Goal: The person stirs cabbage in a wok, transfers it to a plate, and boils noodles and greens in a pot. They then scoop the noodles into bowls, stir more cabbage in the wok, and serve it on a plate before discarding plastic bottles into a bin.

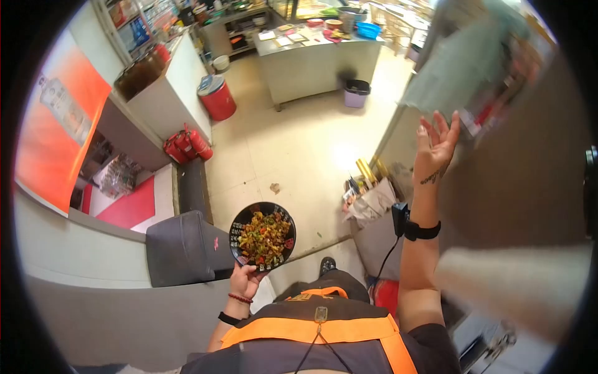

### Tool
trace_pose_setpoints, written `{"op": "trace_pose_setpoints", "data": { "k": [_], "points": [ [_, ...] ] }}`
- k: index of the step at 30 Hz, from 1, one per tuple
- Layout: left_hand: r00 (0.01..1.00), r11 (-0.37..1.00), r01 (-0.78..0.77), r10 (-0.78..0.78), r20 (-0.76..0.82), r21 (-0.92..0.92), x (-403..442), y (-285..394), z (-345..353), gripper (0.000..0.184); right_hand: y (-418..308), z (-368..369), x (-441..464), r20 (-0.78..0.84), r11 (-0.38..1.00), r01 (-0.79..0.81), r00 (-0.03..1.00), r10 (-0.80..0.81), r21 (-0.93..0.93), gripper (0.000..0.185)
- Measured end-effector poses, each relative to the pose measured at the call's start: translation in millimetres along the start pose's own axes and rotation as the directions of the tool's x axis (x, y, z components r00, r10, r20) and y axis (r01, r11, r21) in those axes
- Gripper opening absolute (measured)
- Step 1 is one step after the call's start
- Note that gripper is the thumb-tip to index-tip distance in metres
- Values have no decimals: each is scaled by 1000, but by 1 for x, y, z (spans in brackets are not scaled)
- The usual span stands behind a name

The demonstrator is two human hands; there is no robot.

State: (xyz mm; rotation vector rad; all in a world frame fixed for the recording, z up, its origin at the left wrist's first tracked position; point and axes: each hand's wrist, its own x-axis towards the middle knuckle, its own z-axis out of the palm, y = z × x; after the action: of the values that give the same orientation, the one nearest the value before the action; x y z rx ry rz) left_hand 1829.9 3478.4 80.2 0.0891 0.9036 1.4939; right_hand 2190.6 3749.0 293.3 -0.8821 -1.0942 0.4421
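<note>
My left hand (246, 282) grips the near rim of a black bowl (235, 232) with pale markings along its inside edge. Chopped food (265, 240) in brown, green and red fills the middle of it. A beaded bracelet (240, 298) circles that wrist. Raised on the right, my right hand (439, 142) has its fingers spread and holds nothing. Just above its fingertips hangs a pale grey-green curtain (458, 75). On the right forearm sits a black strap (423, 230) with a small device (400, 218) and a cable.
A metal counter (317, 71) stands across the tiled floor, with a purple bin (357, 93) beside it. At left are a red barrel (217, 100), fire extinguishers (188, 144) and a dark padded seat (180, 249). A stuffed bag (372, 199) sits by the doorway's right side.
</note>
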Motion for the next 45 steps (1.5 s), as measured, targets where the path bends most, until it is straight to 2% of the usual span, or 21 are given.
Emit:
{"op": "trace_pose_setpoints", "data": {
  "k": [3,5,6,7,8,10,12,15,17,19,26,31,33,34,35,38,39,42,43,45],
  "points": [
    [996,994,-90,89,-14,-54,33,10,15,66,59,30,15,57,991,-128,990,129,-26,76],
    [992,992,-109,103,-78,-66,106,18,72,65,140,73,88,106,979,-186,975,195,-87,76],
    [986,990,-125,118,-116,-64,143,43,83,65,171,121,111,136,975,-192,969,207,-111,76],
    [983,988,-145,139,-118,-46,146,40,77,64,182,127,110,154,974,-189,966,208,-127,77],
    [980,987,-156,151,-131,-25,171,44,81,63,212,149,126,171,972,-229,957,235,-53,78],
    [974,986,-167,167,-152,13,223,54,92,63,266,189,155,204,945,-321,923,325,-56,81],
    [974,982,-177,167,-150,-59,305,78,96,64,323,247,183,214,913,-403,888,408,-65,87],
    [967,975,-212,200,-159,-63,408,108,121,64,407,306,230,168,825,-560,809,564,-76,92],
    [979,988,-147,136,-154,-57,478,138,147,63,466,337,269,132,716,-674,705,697,-179,101],
    [983,988,-138,129,-131,-63,538,167,190,63,516,367,313,151,635,-763,618,772,-125,103],
    [980,984,-172,166,-109,-50,760,240,285,63,669,505,490,93,627,-746,624,776,-225,107],
    [956,973,-228,216,-199,-39,880,263,343,64,821,647,592,71,485,-830,486,871,-275,114],
    [947,969,-230,201,-250,-94,925,271,367,64,853,695,628,154,446,-857,419,895,-258,117],
    [943,968,-229,195,-271,-100,944,276,377,64,897,723,643,12,392,-877,405,914,-276,119],
    [939,967,-227,186,-288,-116,952,280,385,64,895,738,651,22,390,-876,400,916,-283,121],
    [948,977,-210,194,-254,-37,992,305,423,64,1019,788,685,-94,365,-858,423,901,-361,127],
    [951,978,-209,197,-238,-24,1011,310,431,64,1038,803,699,-162,323,-849,420,893,-418,129],
    [970,982,-180,167,-175,-57,1082,326,448,65,1093,837,722,-302,257,-873,399,866,-416,128],
    [977,982,-169,156,-146,-80,1102,329,454,66,1072,848,731,-343,204,-896,350,872,-394,126],
    [992,994,-88,82,-92,-60,1150,348,462,64,1112,860,728,-257,257,-913,344,903,-318,102]
  ]
}}
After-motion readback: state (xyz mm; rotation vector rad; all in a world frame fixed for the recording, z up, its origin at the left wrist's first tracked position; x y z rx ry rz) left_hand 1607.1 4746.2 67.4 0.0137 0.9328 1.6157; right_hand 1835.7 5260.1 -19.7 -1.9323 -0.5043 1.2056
